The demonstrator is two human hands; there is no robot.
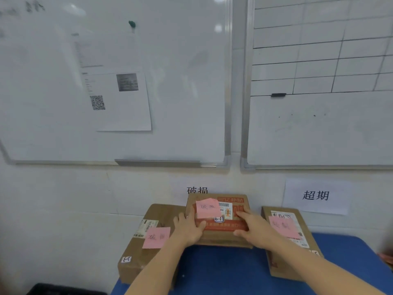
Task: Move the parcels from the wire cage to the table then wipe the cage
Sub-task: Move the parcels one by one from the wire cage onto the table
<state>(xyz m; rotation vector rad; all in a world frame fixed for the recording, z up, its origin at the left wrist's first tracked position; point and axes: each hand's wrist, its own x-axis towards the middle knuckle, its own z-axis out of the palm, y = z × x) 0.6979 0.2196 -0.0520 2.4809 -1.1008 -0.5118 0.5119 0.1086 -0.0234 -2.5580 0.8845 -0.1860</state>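
A cardboard parcel with orange print [228, 201] and a pink note lies on the blue table [223, 271] against the wall. My left hand [188, 227] grips its left front corner and my right hand [252, 227] its right front edge. A larger brown parcel [136, 252] with a pink note sits to its left at the table's left edge, touching it. A third brown parcel [287, 241] with a pink note lies to the right. The wire cage is out of view.
Two whiteboards [170, 92] hang on the wall above, with a printed sheet [121, 103] on the left one. Paper signs [315, 195] are taped to the wall behind the parcels. A black object [63, 289] sits low at the bottom left.
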